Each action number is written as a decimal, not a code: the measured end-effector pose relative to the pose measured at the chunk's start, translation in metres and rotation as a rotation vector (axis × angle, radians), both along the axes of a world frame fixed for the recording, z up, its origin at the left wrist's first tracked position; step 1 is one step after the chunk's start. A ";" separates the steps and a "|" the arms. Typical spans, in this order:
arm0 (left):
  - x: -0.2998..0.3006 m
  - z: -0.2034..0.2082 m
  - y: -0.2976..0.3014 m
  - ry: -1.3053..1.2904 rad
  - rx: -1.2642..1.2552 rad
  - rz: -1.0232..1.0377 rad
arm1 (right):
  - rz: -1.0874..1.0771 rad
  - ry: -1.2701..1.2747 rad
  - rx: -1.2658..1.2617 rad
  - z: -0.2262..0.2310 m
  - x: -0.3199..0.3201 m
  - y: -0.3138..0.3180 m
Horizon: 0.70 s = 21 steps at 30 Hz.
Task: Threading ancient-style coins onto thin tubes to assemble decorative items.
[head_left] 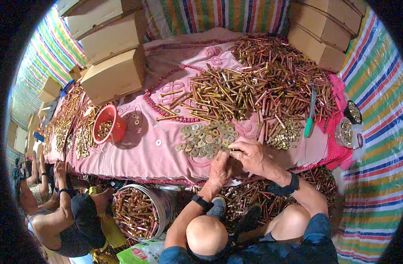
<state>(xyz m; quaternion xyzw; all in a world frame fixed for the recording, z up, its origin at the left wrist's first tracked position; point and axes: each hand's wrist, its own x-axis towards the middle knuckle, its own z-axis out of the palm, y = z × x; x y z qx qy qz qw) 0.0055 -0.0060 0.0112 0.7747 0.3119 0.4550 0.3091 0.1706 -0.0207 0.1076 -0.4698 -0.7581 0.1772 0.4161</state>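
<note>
Both my hands meet at the near edge of a pile of flat round washers (200, 137) on the pink cloth (166, 154). My left hand (220, 169) is closed, its fingertips pressed together beside the right hand's. My right hand (253, 155) pinches at the same spot, thumb and fingers drawn in. Whatever small piece sits between the fingers is too hidden to name. To the right of the right hand lies a heap of small brass-coloured nuts (284, 135). Beyond the washers spreads a large heap of long brass-coloured bolts (227, 90).
A green-handled tool (308, 125) rests by the bolts. An orange bucket (118, 127) of small parts stands left; a white bucket (162, 209) of bolts is below. Cardboard boxes (111, 77) are stacked behind. Another person (60, 215) works at left. Loose bolts (318, 189) cover the floor.
</note>
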 end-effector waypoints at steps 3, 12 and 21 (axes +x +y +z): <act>-0.001 -0.003 0.001 -0.021 0.003 -0.005 | 0.017 0.025 0.014 0.000 -0.003 0.002; -0.004 -0.018 0.002 0.056 -0.010 -0.001 | -0.054 0.097 -0.195 -0.003 -0.001 0.000; -0.002 -0.008 0.001 0.015 -0.041 -0.004 | 0.084 0.033 -0.020 -0.010 0.006 0.009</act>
